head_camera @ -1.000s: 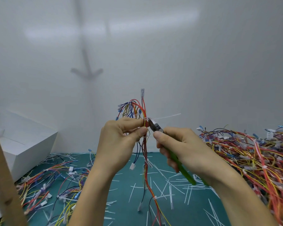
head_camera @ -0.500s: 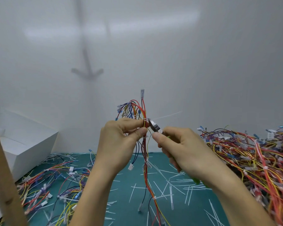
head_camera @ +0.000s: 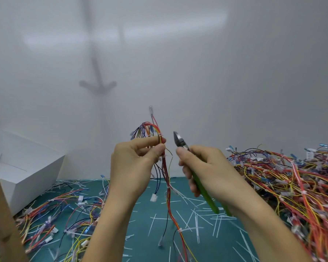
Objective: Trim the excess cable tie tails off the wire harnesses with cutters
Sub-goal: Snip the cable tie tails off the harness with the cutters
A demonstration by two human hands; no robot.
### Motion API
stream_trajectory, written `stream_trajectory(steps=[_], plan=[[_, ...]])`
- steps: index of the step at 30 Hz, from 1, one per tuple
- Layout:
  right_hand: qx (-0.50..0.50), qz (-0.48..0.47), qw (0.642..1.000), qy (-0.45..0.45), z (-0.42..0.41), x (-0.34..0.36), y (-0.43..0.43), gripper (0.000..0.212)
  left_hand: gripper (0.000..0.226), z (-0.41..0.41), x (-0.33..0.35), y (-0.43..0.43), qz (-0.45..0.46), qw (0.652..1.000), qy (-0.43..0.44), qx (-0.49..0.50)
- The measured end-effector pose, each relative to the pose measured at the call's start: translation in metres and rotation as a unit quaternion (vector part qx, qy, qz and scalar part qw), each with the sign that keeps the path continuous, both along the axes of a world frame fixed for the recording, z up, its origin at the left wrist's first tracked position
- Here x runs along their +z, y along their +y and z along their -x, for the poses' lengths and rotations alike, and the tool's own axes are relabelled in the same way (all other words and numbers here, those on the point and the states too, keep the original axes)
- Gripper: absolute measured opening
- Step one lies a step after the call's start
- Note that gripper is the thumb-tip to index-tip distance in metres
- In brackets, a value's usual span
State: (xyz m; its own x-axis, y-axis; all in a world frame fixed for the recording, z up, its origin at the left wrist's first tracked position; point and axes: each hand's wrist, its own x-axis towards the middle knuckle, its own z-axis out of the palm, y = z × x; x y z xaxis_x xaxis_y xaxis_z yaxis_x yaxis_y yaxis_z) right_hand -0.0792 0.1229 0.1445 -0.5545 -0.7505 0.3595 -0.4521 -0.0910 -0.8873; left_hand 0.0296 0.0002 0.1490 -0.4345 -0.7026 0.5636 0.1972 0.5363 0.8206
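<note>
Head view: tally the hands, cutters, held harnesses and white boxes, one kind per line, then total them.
hands: 2, left hand and right hand
cutters: 1
held harness: 1
white box: 1
total: 5

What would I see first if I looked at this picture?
In the middle, the left hand pinches a bunch of colourful wires, and the right hand holds green-handled cutters beside it, not touching. A tangled pile of wires fills the right side, and little white strips lie scattered on the green mat below.
</note>
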Motion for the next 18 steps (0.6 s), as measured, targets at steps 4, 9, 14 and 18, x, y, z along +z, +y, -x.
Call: stream_trajectory(steps=[4, 9, 14, 18], plan=[[-0.023, 0.052, 0.998, -0.026, 0.0037, 0.0016, 0.0013, 0.03, 0.011, -0.001, 0.0011, -0.0019, -0.078, 0.996, 0.042, -0.03], [-0.038, 0.06, 0.997, 0.02, 0.0059, 0.003, 0.0046, 0.02, 0.013, -0.0047, 0.0046, -0.0053, -0.107, 0.992, 0.022, -0.06], [-0.051, -0.008, 0.992, 0.111, 0.0048, 0.003, 0.0043, 0.04, 0.022, -0.0052, 0.0045, -0.0043, -0.106, 0.991, 0.011, -0.08], [-0.076, -0.075, 0.978, 0.181, 0.0042, 0.0024, 0.0056, 0.058, 0.024, -0.0061, 0.0044, -0.0078, -0.098, 0.992, 0.026, -0.072]])
